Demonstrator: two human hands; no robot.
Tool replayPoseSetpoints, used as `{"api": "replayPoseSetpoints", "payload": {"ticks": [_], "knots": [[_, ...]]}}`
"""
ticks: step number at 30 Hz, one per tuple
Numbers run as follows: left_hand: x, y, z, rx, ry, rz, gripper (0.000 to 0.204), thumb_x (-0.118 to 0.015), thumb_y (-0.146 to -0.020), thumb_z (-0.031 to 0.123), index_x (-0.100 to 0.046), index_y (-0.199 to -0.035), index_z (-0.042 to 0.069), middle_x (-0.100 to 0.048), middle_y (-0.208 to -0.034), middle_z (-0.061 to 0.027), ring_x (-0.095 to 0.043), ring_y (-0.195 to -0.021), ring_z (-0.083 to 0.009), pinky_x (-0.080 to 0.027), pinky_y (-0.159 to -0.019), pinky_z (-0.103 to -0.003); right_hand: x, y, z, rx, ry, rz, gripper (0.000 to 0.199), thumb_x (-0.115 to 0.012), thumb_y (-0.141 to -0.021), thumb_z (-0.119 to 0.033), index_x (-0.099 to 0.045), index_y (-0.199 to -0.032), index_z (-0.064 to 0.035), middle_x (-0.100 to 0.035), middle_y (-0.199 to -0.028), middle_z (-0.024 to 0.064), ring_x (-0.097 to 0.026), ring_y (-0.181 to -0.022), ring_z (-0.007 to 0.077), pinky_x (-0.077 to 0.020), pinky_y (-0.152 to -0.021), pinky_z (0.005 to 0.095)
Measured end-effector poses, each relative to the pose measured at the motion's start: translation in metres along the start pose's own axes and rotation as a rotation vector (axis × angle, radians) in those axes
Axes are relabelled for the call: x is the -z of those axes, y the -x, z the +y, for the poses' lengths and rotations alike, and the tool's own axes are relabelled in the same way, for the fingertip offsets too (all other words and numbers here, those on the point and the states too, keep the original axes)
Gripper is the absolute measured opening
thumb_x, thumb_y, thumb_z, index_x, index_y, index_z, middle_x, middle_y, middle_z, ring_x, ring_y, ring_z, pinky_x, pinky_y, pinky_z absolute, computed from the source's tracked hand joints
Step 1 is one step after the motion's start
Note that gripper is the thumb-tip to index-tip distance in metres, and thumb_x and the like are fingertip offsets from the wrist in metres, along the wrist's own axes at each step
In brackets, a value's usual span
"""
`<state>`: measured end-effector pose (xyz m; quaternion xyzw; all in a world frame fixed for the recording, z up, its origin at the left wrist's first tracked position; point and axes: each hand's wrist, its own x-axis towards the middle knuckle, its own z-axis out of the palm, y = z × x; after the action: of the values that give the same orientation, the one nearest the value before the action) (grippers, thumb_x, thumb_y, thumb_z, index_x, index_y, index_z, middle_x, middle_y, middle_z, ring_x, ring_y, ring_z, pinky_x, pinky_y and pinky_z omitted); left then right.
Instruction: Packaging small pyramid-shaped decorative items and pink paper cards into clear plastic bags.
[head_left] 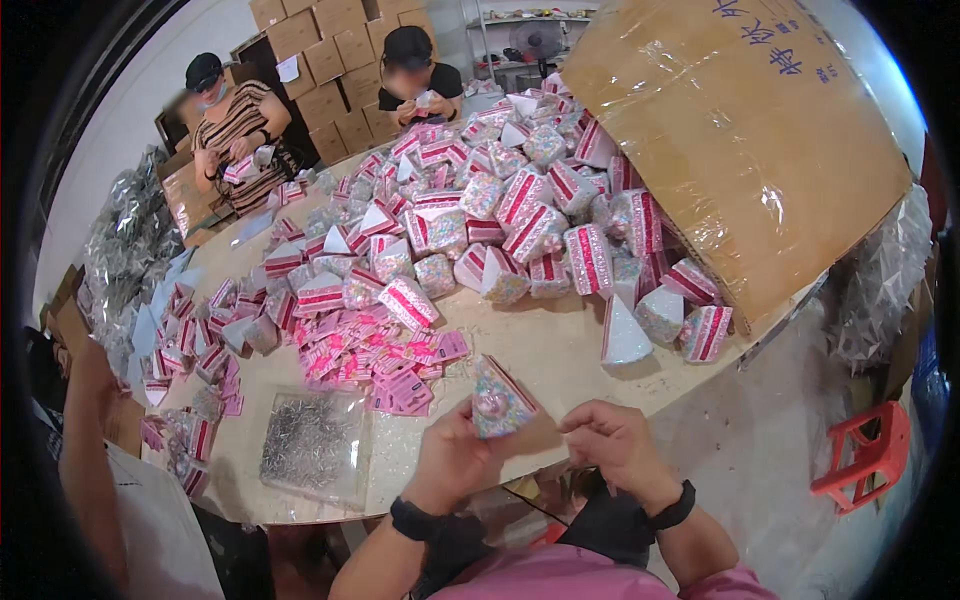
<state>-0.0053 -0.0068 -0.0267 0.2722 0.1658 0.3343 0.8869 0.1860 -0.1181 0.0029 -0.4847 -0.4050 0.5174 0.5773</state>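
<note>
At the near edge of the table, my left hand (455,462) grips a cake-slice ornament (500,402), its sprinkle-covered side turned up with a pinkish round piece on it. Just to the right, apart from the ornament, is my right hand (622,452). Its thumb and fingers are pinched together; whatever they hold, if anything, is too small to make out. Beyond my left hand lies a heap of pink tags (400,388). A clear shallow tray (358,440) holds many thin metal pins (310,440).
A large pile of cake-slice ornaments (525,200) covers the table (545,345). A big cardboard box (740,150) tilts over its right side. A red stool (865,455) stands on the floor at right. Two people (240,130) work across the table; another person's arm (90,450) is at left.
</note>
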Motion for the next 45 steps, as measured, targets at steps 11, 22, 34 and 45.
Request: {"api": "replayPoseSetpoints", "payload": {"ticks": [11,22,34,45], "knots": [[-0.011,0.031,-0.007,-0.295,-0.337,0.107,0.061,-0.067,-0.082,0.012,-0.034,-0.131,-0.001,-0.048,-0.124,-0.0116,-0.050,-0.114,-0.0200,-0.041,-0.100,-0.035,-0.048,-0.005,-0.019,0.103,0.291,-0.028,0.017,-0.059,-0.086,-0.003,-0.061,-0.100,0.0052,-0.062,-0.080,0.0044,-0.058,-0.068,0.0082,-0.0485,-0.062,0.0227],[-0.006,0.035,-0.006,-0.498,-0.460,0.162,0.067,-0.071,-0.079,0.014,-0.033,-0.132,-0.001,-0.048,-0.124,-0.0121,-0.051,-0.114,-0.0218,-0.042,-0.099,-0.037,-0.068,-0.001,-0.031,0.383,0.711,-0.001,0.016,-0.058,-0.084,-0.005,-0.063,-0.099,0.0003,-0.065,-0.086,0.0141,-0.064,-0.073,0.0242,-0.0504,-0.065,0.0295],[-0.010,0.035,-0.008,-0.536,-0.432,0.164,0.072,-0.072,-0.077,0.004,-0.030,-0.134,0.000,-0.045,-0.126,-0.0108,-0.046,-0.118,-0.0203,-0.039,-0.101,-0.035,-0.069,-0.005,-0.028,0.658,0.930,0.028,0.016,-0.059,-0.079,-0.001,-0.062,-0.095,-0.0006,-0.063,-0.083,0.0154,-0.064,-0.073,0.0319,-0.0505,-0.063,0.0355],[-0.014,0.034,-0.010,-0.547,-0.466,0.165,0.071,-0.070,-0.075,-0.001,-0.030,-0.134,0.001,-0.044,-0.127,-0.0108,-0.046,-0.118,-0.0202,-0.038,-0.102,-0.035,-0.065,-0.006,-0.026,0.615,0.966,0.023,0.014,-0.058,-0.078,-0.002,-0.061,-0.092,-0.0011,-0.061,-0.079,0.0145,-0.062,-0.070,0.0322,-0.0490,-0.061,0.0378]]}}
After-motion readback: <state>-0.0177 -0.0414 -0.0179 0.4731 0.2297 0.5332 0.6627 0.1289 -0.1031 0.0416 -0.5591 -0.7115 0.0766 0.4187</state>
